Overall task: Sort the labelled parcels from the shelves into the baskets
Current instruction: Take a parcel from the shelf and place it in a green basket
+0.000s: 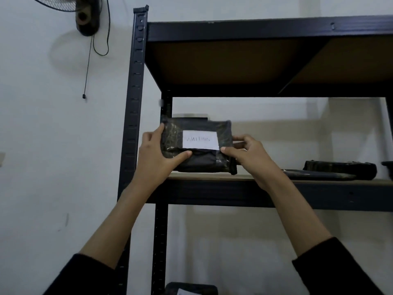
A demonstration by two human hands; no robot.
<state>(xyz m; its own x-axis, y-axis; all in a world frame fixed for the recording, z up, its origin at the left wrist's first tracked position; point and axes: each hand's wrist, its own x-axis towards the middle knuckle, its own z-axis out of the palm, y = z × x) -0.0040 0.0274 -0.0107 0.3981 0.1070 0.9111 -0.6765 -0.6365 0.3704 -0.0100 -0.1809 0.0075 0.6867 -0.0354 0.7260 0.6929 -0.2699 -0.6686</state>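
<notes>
1. At the left end of the middle shelf (212, 177) of a dark metal rack: a black plastic-wrapped parcel (197, 160), held upright between 2 bare hands, face turned toward the camera.
2. Lower edge of the parcel at, or just above, the shelf board; contact not clear from this angle.
3. On the parcel's front, a white paper label (200, 139) with faint handwriting, blurred, possibly "WAITING"; not sure.
4. Left hand (154, 154) clamped on the parcel's left side: fingers up along the left edge, thumb pressed across the front under the label's lower left corner.
5. Right hand (249, 155) clamped on the right side: thumb tip at the label's lower right corner, fingers curled round the right edge.
6. Dark sleeves pushed back on both forearms, bare from wrist to near elbow.
7. Farther right on the same shelf, well apart from the held parcel: 2 more dark flat parcels (338, 170), lying down, 1 overlapping the other.
8. At the bottom edge, below the shelf: another dark parcel (189, 288) with a white label, only partly seen.
9. Overhead, the brown underside of the upper shelf (223, 64).
10. On the white wall at top left: a wall fan (85, 15), with a thin cord hanging below.
</notes>
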